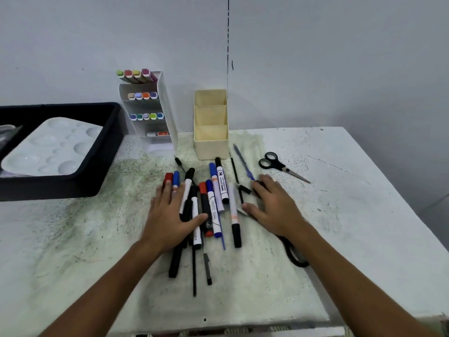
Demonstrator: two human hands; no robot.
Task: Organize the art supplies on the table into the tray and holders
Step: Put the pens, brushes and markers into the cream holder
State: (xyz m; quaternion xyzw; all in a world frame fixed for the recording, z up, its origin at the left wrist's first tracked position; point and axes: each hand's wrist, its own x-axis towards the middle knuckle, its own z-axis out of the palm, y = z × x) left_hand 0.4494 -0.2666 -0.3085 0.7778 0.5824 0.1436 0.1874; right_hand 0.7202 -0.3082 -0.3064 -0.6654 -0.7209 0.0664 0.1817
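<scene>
A heap of markers and pens point(211, 205) lies in the middle of the stained white table point(340, 215). My left hand point(170, 215) lies flat on the heap's left side, fingers straight over a red and a blue marker. My right hand point(269, 203) rests flat on the heap's right edge, over black pens and a grey card. A cream three-part holder point(211, 132) stands empty behind the heap. Left of it a white tiered holder point(167, 110) carries rows of coloured markers. A black tray point(107, 164) at far left holds a white paint palette point(51, 147).
Small black-handled scissors point(279, 166) lie to the right of the cream holder. A larger black scissor handle point(295, 254) shows under my right forearm. The wall stands close behind the holders. The table's near edge runs along the frame's bottom.
</scene>
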